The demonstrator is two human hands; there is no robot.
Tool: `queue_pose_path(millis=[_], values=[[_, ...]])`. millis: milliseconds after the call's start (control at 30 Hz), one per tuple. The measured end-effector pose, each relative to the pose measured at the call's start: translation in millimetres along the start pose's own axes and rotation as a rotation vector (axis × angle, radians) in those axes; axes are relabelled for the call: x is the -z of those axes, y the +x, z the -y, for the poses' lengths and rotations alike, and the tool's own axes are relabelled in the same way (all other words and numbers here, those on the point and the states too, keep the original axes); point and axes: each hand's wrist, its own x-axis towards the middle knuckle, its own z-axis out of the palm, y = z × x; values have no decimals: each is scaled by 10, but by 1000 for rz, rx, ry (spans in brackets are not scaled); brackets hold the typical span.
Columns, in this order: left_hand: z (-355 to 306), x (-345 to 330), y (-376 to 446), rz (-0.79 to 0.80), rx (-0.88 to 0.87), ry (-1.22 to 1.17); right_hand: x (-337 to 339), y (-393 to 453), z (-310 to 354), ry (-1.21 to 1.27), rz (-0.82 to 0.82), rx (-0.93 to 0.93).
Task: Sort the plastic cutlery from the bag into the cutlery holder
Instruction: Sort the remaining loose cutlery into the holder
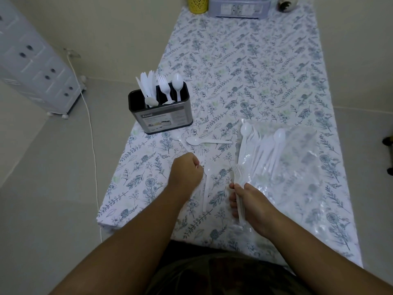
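- Right hand [249, 206] gripped a bunch of white plastic forks [237, 184], prongs pointing away, beside the clear plastic bag [297, 167].
- Left hand [186, 171] was curled, pinching something small and white; I could not tell what.
- More white spoons [276, 143] lay in the bag.
- One loose white spoon [204, 141] lay on the flowery tablecloth [255, 71].
- Dark metal cutlery holder [161, 116] stood at the table's left edge, holding knives, forks and spoons.
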Motion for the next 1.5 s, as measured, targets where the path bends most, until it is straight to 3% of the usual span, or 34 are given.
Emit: queue_pose_path(millis=[133,267,400,567,800,1000,1233,1500], values=[[32,-89,-74,37,-57,157,-63,-12,-8,-16,2,-1],[120,-21,-96,40,-2,133,-135,-41,18,8,32,7],[154,159,-337,-3,100,-180,-228,-79,51,11,32,25],[-2,149,-723,68,180,-615,-405,-146,93,0,98,48],[-52,101,-744,130,87,-574,-462,-145,109,13,151,67],[-37,138,-703,180,132,-557,-393,-129,59,-65,158,93],[-117,191,-630,215,207,-730,-429,-108,103,-276,114,211],[-153,247,-607,164,111,-713,-415,-68,152,-76,110,170]])
